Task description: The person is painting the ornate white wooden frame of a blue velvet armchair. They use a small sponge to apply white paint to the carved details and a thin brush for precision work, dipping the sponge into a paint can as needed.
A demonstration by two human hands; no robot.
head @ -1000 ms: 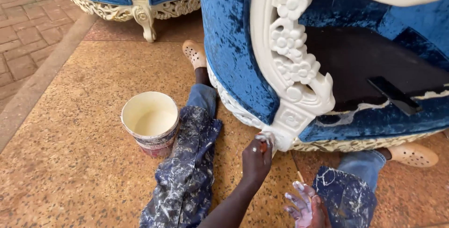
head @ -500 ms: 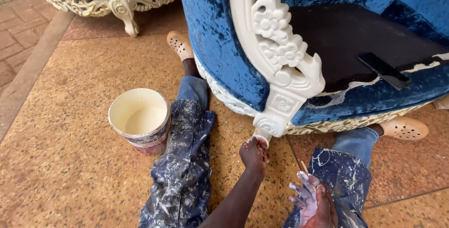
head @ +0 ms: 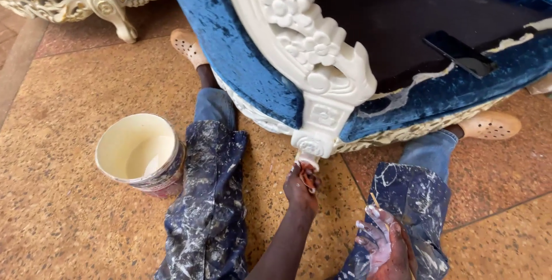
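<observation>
Left hand (head: 300, 183) is clenching a small tool at the chair leg (head: 313, 142); right hand (head: 384, 244) (paint-smeared, loosely released) is resting w/ a thin stick nearby. Short, light strokes seem best.

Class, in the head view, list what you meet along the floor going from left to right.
Paint bucket → left leg → left hand at the chair leg → right hand → right shoe.

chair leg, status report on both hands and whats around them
Left hand gripping white carved chair leg at its foot. Right hand, paint-smeared, resting on right knee. Paint bucket apart at left; nothing between.
</observation>
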